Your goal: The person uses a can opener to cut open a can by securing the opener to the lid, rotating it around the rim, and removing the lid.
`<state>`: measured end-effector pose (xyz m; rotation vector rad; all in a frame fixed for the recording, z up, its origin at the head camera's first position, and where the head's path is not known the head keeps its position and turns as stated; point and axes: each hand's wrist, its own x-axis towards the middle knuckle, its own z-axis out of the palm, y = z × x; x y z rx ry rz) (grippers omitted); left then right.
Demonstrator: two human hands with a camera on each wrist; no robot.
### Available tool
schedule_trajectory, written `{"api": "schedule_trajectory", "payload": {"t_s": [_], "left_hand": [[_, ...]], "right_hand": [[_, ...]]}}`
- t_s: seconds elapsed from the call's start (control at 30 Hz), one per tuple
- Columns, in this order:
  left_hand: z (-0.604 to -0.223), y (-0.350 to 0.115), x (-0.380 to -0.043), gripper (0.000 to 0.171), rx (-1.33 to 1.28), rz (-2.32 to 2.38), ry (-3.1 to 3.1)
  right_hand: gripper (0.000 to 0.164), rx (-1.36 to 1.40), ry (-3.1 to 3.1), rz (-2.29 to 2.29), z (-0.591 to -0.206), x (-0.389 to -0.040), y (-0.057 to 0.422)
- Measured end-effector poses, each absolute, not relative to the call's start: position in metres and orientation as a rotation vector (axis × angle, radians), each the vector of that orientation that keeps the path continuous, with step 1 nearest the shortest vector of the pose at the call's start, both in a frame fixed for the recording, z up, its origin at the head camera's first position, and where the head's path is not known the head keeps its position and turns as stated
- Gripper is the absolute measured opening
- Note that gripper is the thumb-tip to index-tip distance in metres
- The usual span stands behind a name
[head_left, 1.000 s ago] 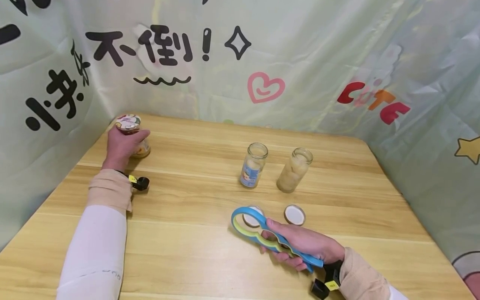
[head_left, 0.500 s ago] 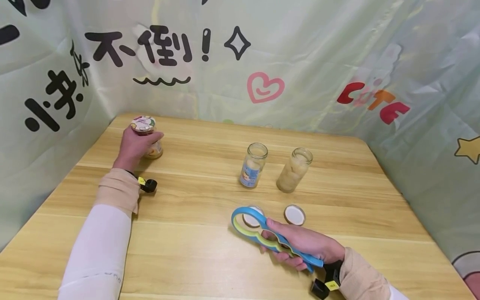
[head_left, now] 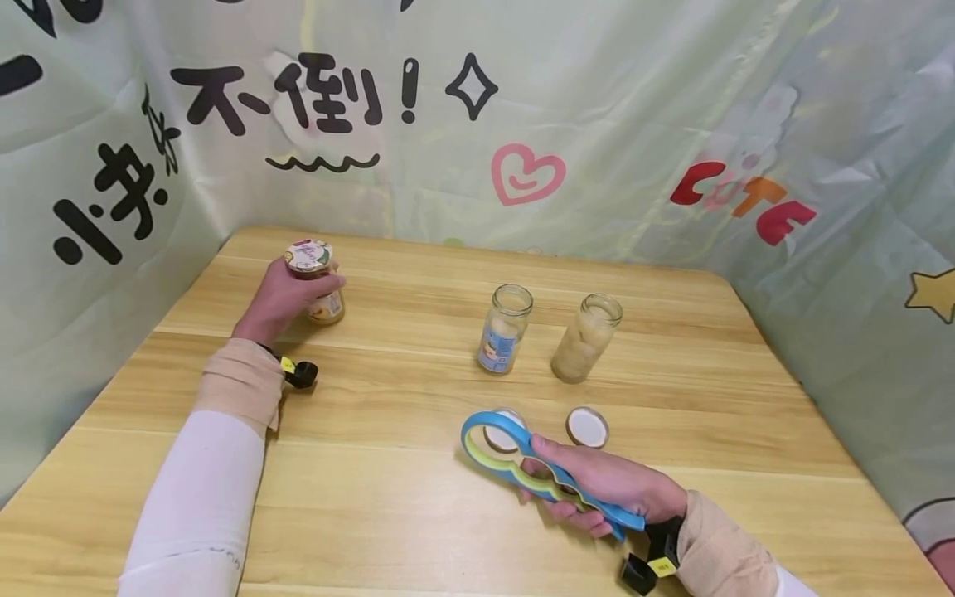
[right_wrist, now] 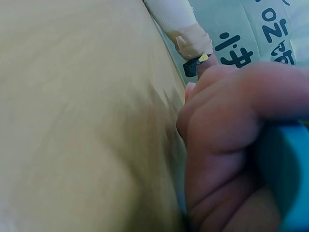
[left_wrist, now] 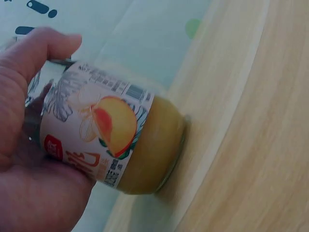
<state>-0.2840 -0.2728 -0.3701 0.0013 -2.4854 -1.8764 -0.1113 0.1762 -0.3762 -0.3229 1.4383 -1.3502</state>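
Observation:
My left hand [head_left: 282, 298] grips a lidded glass jar [left_wrist: 96, 116] from its left side, at the back left of the table. Its label carries a peach picture, and yellowish contents show below the label. The patterned lid [head_left: 309, 256] is on top. Low over the front of the table, my right hand [head_left: 604, 482] holds a blue and green jar opener [head_left: 488, 458] with its loop pointing left. In the right wrist view curled fingers [right_wrist: 219, 125] lie around the blue handle [right_wrist: 285, 169].
Two lidless glass jars stand right of centre: one with a blue label [head_left: 497, 348], one with pale contents [head_left: 580, 348]. One upturned lid [head_left: 587, 428] lies in front; another [head_left: 501, 437] is partly behind the opener. A printed curtain [head_left: 597, 108] borders the wooden table [head_left: 358, 506].
My left hand has moved right with the peach-labelled jar, away from the table's left edge. The right hand and the jar opener have stayed where they were.

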Motion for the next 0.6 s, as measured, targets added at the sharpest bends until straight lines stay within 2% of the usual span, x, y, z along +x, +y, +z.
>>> {"api": "schedule_trajectory", "payload": {"t_s": [0.33,0.6], "left_hand": [[-0.37,-0.252,-0.283,0.055,-0.253,-1.948,-2.49],[-0.37,-0.241,-0.282,0.051,-0.326,-1.976,-2.478]], "right_hand": [[0.069,-0.329,1.45,-1.347,-0.376,-0.112,0.178],[0.069,-0.325,1.448,-1.344,-0.376,-0.112,0.179]]}}
